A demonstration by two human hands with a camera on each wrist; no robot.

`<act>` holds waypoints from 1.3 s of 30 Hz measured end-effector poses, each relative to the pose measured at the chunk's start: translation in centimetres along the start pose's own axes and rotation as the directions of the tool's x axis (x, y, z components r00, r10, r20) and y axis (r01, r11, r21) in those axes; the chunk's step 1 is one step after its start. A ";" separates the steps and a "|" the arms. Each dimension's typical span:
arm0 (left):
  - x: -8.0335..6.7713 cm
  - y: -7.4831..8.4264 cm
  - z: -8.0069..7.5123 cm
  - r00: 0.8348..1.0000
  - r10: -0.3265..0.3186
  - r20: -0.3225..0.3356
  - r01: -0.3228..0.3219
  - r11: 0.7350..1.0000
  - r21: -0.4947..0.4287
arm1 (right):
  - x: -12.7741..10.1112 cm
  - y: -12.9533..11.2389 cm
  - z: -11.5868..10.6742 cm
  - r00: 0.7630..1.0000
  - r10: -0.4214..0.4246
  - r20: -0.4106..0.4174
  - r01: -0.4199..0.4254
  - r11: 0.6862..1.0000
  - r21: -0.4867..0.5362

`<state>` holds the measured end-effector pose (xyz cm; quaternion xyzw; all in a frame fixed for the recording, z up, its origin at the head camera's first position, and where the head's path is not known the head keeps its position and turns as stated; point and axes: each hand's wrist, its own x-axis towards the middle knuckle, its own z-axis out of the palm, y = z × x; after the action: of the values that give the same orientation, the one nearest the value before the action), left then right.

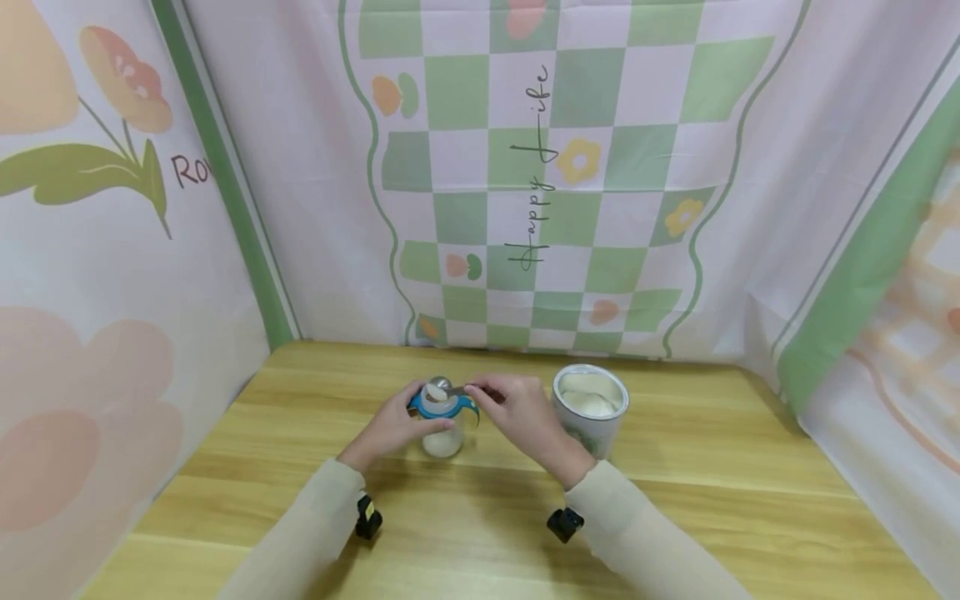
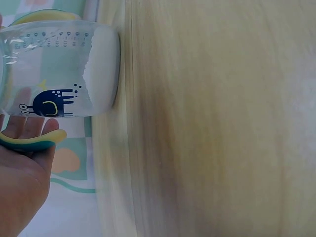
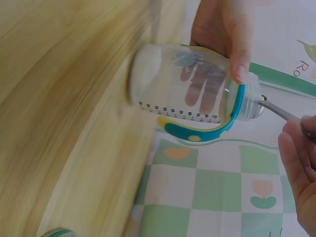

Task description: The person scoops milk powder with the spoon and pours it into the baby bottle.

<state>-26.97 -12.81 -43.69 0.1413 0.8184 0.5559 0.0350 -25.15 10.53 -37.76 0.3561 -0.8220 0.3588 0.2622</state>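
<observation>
A clear baby bottle (image 1: pixel 441 421) with a teal and yellow handle ring stands on the wooden table (image 1: pixel 675 500). White powder fills its bottom (image 2: pixel 104 69). My left hand (image 1: pixel 405 421) grips the bottle around its body, and its fingers (image 3: pixel 222 29) show through the glass. My right hand (image 1: pixel 498 398) pinches a metal spoon (image 1: pixel 452 389), whose bowl sits at the bottle's open mouth. In the right wrist view the spoon's handle (image 3: pixel 276 111) reaches the bottle neck (image 3: pixel 249 96).
An open white can (image 1: pixel 591 408) with white powder stands just right of my right hand. Printed cloth walls (image 1: pixel 555 183) close in the table at the back and both sides. Bare wood lies in front of the bottle.
</observation>
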 end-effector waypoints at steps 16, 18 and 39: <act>-0.2 0.8 0.1 1.000 -0.013 -0.006 0.013 1.000 0.001 | -0.4 0.1 0.2 0.959 -0.280 0.044 0.283 0.943 -0.175; -0.6 1.8 -0.1 1.000 -0.017 0.010 0.017 1.000 -0.005 | -0.4 0.0 0.1 0.954 -0.294 0.058 0.300 0.936 -0.186; 0.0 0.1 -0.2 1.000 -0.003 0.029 0.004 1.000 -0.018 | -1.0 0.1 -0.4 0.900 -0.426 0.095 0.434 0.855 -0.284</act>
<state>-27.04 -12.95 -43.56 0.1476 0.8131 0.5610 0.0490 -24.53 11.26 -38.28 0.4920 -0.7699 0.1580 0.3745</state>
